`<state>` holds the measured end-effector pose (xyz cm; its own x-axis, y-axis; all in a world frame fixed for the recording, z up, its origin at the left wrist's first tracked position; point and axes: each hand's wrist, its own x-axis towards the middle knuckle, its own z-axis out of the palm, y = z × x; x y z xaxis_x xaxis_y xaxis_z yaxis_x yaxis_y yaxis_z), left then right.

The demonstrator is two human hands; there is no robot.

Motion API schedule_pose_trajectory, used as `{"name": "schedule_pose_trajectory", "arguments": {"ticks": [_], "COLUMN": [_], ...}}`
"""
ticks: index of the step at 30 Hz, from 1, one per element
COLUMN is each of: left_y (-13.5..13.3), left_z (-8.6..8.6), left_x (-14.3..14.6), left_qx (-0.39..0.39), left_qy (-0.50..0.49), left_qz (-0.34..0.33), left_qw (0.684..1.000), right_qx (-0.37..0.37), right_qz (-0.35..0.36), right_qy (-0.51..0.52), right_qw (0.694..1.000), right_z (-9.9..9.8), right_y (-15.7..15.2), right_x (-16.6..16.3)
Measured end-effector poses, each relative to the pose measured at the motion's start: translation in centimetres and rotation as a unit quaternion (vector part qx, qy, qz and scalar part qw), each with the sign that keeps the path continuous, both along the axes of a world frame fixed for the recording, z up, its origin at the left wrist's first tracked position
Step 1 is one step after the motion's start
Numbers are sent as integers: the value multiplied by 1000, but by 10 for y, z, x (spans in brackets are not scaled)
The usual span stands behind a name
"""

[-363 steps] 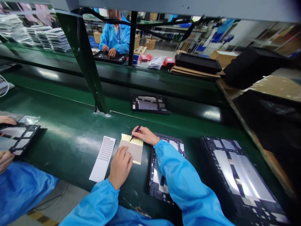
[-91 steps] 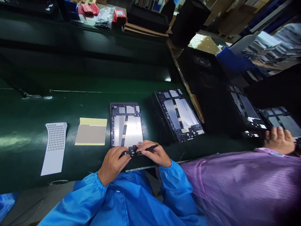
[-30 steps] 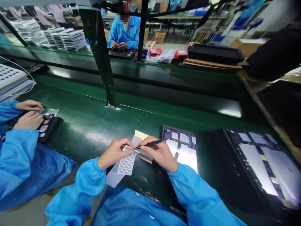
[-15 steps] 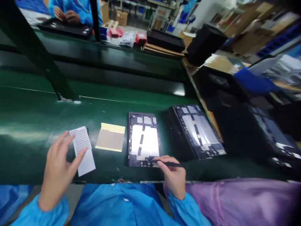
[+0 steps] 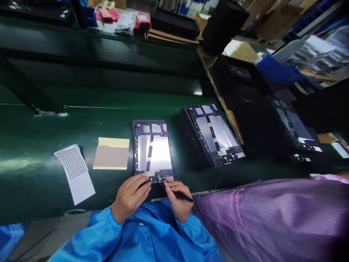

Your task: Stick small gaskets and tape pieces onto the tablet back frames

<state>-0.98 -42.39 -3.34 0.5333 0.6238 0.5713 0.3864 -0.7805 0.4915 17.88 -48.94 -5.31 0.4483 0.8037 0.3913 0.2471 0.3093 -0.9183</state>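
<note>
A tablet frame with a silver plate and a dark ribbon strip lies flat on the green bench in front of me. My left hand is closed at its lower left edge, fingertips together on the border. At the lower right corner, my right hand pinches black tweezers, their tip end hidden by the fingers. To the left sits a brownish sheet with yellow edges. Further left is a white label sheet bearing rows of small dark pieces, its upper part slightly curled.
Right of my work stands a stack of tablet frames. More frames lie beyond a wooden edge. A dark metal post rises at left. Someone's purple sleeve or garment is close on my right. Black trays stand at the back.
My left hand has moved right, from the label sheet to the tablet frame's lower edge. My right hand stays at the lower right corner with the tweezers, now angled downward. The view has shifted.
</note>
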Motion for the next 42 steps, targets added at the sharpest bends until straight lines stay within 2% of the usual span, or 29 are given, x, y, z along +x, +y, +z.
{"name": "schedule_pose_trajectory", "arguments": {"ticks": [9, 18, 30, 36, 40, 42], "left_y": [0, 1, 4, 6, 2, -6], "left_z": [2, 5, 11, 8, 10, 16], "left_x": [-2, 3, 11, 14, 10, 2], "left_qx": [-24, 38, 74, 87, 91, 77], "left_qy": [-15, 67, 143, 124, 109, 100], "left_qz": [29, -16, -5, 9, -2, 44], "left_qw": [999, 997, 987, 988, 990, 991], "right_qx": [-6, -9, -27, -37, 0, -25], "right_qz": [1, 0, 6, -36, -53, -80], "right_qy": [-22, -60, -50, 20, 46, 14], "right_qw": [1000, 998, 998, 998, 998, 996], "right_z": [3, 6, 7, 7, 12, 19], "right_y": [1, 2, 1, 2, 4, 4], "right_x": [0, 1, 1, -2, 10, 27]}}
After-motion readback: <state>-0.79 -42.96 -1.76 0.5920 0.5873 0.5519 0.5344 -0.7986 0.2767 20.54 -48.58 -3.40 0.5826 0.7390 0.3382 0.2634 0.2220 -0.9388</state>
